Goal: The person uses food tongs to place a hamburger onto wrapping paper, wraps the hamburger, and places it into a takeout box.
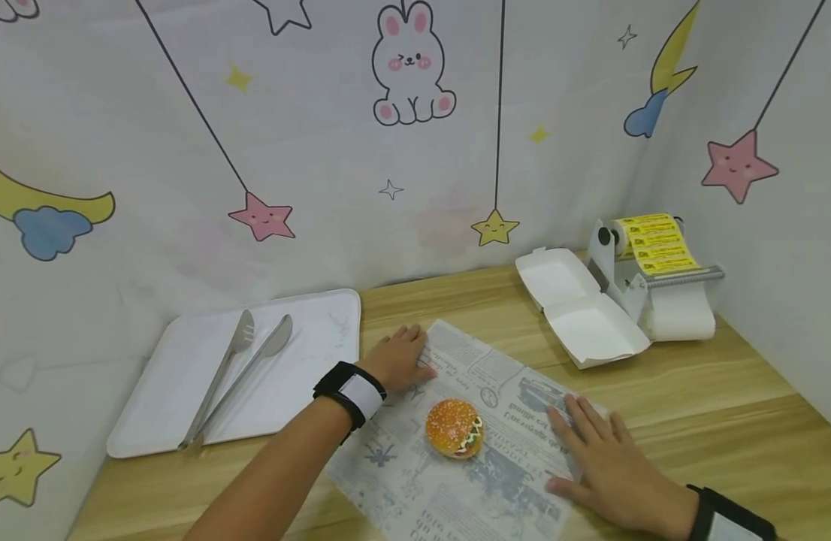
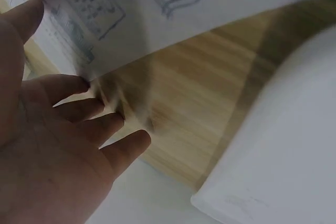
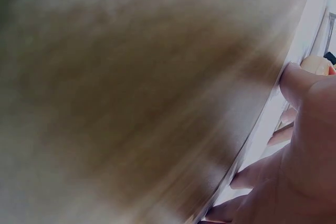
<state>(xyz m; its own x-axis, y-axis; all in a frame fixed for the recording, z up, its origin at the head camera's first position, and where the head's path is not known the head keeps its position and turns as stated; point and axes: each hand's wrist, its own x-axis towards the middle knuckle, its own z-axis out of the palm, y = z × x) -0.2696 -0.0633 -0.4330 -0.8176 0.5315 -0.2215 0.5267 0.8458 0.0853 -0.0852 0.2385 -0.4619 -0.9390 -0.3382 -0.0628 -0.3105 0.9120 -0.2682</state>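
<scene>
A small burger [image 1: 454, 428] with a sesame bun sits on a sheet of newsprint-patterned wrapping paper [image 1: 449, 496], which lies turned at an angle on the wooden table. My left hand [image 1: 397, 361] is at the paper's far left edge. In the left wrist view its fingers are extended, with the thumb and index fingertip at the paper [image 2: 157, 19]. On the right side, my right hand [image 1: 608, 469] rests on the paper's edge with fingers spread. The right wrist view shows its thumb [image 3: 296, 82] and fingertips along that edge; a sliver of the burger shows behind.
A white tray [image 1: 321, 368] at the left carries a metal fork [image 1: 240, 334] and a metal spoon [image 1: 277, 338]. Behind the paper at the right stands an open white takeaway box [image 1: 591, 323]. Beside it is a dispenser [image 1: 625, 282] with a roll of yellow labels [image 1: 662, 244].
</scene>
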